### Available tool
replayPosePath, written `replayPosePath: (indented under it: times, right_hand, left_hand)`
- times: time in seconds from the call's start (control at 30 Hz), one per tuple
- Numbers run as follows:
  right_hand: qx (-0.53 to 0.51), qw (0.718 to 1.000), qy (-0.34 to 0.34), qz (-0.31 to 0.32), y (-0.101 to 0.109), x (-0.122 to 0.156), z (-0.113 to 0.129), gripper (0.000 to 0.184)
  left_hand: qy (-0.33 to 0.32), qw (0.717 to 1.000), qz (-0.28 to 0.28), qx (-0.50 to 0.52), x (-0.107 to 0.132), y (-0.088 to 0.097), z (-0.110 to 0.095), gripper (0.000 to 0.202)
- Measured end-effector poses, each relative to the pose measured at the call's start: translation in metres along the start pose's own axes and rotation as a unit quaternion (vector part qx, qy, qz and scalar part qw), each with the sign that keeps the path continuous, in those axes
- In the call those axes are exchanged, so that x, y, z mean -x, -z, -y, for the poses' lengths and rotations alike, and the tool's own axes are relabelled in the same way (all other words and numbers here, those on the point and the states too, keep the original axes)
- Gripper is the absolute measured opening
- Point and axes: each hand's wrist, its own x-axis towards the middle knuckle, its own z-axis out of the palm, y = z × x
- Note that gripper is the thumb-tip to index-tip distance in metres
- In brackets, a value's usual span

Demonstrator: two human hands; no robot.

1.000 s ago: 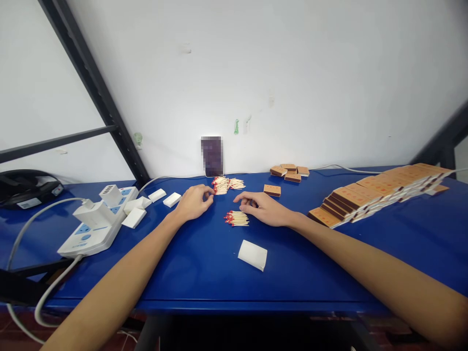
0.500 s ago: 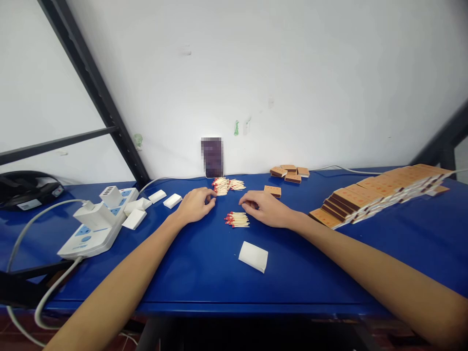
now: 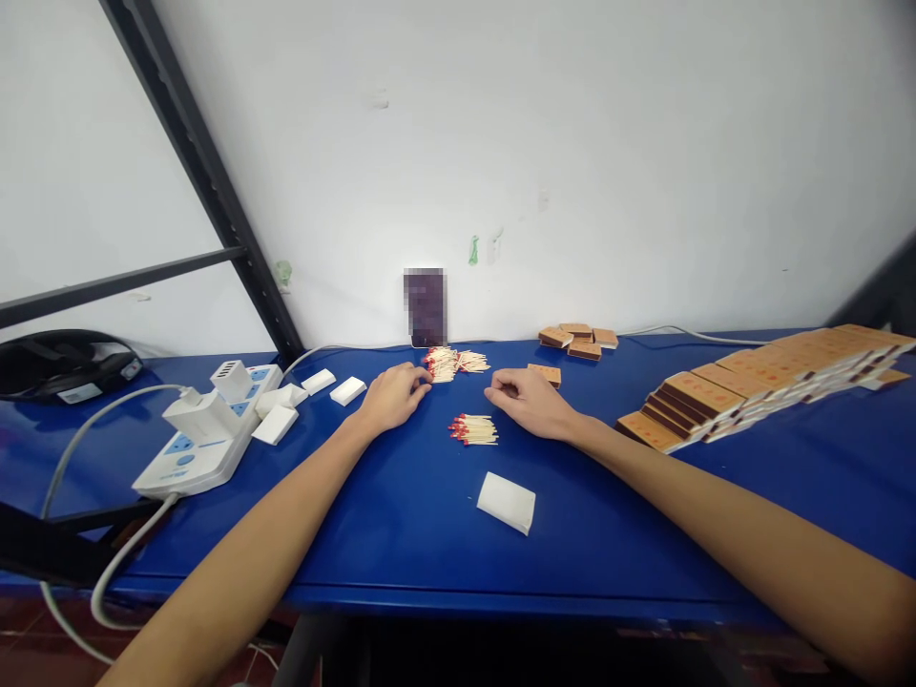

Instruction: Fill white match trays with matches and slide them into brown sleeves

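Observation:
My left hand rests low over the table at the left of a far pile of matches, its fingers loosely bent and apart, with nothing seen in them. Its fingertips are close to the red match heads; whether they touch is unclear. My right hand is curled in on itself to the right, with no object showing in it. Between the hands and nearer to me lies a small bundle of matches, heads to the left. A white matchbox tray lies closer to the table's front edge.
Several brown matchboxes lie near the wall, one matchbox behind my right hand. A long stepped stack of matchboxes stands at right. White trays and a power strip lie at left. A blurred phone-like panel leans on the wall.
The whole view has shifted slightly, so things sit further right. My right hand has drawn a little away from the near matches and curled more. The left hand stays by the far pile.

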Motion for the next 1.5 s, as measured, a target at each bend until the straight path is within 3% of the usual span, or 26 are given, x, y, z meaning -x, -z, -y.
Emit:
replayPosePath:
  times: [0.27, 0.53, 0.7, 0.8, 0.9, 1.1, 1.2, 1.3, 1.5]
  right_hand:
    - [0.014, 1.000, 0.011, 0.016, -0.002, 0.001, 0.002, 0.029]
    - [0.012, 0.999, 0.018, 0.027, -0.005, 0.001, -0.001, 0.031]
    - [-0.010, 0.996, 0.031, 0.085, 0.004, 0.001, 0.005, 0.022]
    - [0.003, 0.989, 0.055, 0.139, 0.012, 0.005, 0.015, 0.040]
    - [0.034, 0.981, 0.091, 0.169, 0.014, 0.008, 0.022, 0.051]
    - [0.039, 0.978, 0.129, 0.157, 0.007, 0.007, 0.023, 0.022]
    - [0.029, 0.981, 0.129, 0.145, 0.006, 0.005, 0.021, 0.020]
    - [0.021, 0.982, 0.131, 0.136, 0.006, 0.005, 0.020, 0.024]
    - [0.019, 0.985, 0.129, 0.114, 0.002, 0.005, 0.016, 0.020]
  left_hand:
    - [0.001, 0.999, 0.004, 0.035, -0.003, -0.001, -0.003, 0.013]
    - [0.011, 1.000, 0.004, 0.019, -0.004, -0.004, -0.002, 0.019]
    - [0.005, 1.000, 0.005, 0.021, -0.001, 0.000, -0.006, 0.021]
    - [-0.033, 0.999, -0.004, 0.025, 0.002, 0.010, -0.016, 0.023]
    - [-0.119, 0.992, 0.003, 0.045, 0.008, 0.021, -0.032, 0.026]
    - [-0.250, 0.966, 0.015, 0.067, 0.032, 0.043, -0.072, 0.023]
    - [-0.298, 0.950, 0.070, 0.066, 0.043, 0.048, -0.091, 0.034]
    - [-0.308, 0.941, 0.123, 0.066, 0.046, 0.044, -0.101, 0.045]
    - [-0.256, 0.952, 0.156, 0.068, 0.040, 0.042, -0.094, 0.027]
